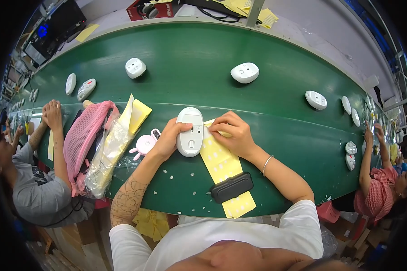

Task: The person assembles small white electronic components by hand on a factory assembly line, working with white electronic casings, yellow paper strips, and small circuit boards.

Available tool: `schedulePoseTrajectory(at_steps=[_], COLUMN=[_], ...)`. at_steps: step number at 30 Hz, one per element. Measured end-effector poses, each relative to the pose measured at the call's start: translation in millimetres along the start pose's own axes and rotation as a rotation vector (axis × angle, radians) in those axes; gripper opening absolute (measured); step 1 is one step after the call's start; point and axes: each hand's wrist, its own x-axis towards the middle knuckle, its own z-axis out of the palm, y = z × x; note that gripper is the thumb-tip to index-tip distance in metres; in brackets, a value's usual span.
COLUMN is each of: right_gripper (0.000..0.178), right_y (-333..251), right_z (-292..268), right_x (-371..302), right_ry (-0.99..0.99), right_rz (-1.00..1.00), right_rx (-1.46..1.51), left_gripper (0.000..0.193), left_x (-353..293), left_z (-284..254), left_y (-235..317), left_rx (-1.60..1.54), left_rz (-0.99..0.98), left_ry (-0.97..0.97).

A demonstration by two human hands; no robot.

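Observation:
My left hand (168, 137) grips a white computer mouse (189, 147) with its underside up, the thumb lying across the base near a small switch. Close to the mouse's right side, my right hand (236, 134) is closed in a pinch at the upper end of a yellow sticker sheet (219, 161). Whatever sits between those fingertips is too small to make out. Rows of small pale stickers dot the sheet. A black oblong case (232, 187) lies across its lower part.
White mice (245, 72) are spread along the green work surface (190, 49). Left of me lie a pink mesh bag (88, 131), a plastic-wrapped yellow bundle (107, 165) and a pink-and-white gadget (145, 144). Co-workers sit at left (43, 194) and right (377, 194).

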Motion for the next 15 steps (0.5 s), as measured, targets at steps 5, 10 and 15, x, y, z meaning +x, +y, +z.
schedulePoseTrajectory(at_steps=[5, 10, 15], right_gripper=[0.017, 0.017, 0.015], right_y=[2.2, -1.8, -1.0], right_z=[0.7, -2.6, -4.3], right_x=[-2.2, -1.5, -4.8], right_ry=[-0.077, -0.151, -0.193], right_rz=[-0.138, -0.181, -0.174], right_rx=[-0.105, -0.169, -0.167], left_gripper=[0.035, 0.041, 0.043], left_x=[1.4, 3.4, 5.1], left_z=[-0.4, 2.6, 0.2], left_y=[-1.6, 2.4, 1.9], left_rx=[0.026, 0.020, 0.091], left_rz=[-0.005, 0.008, 0.058], left_ry=[0.024, -0.004, -0.054])
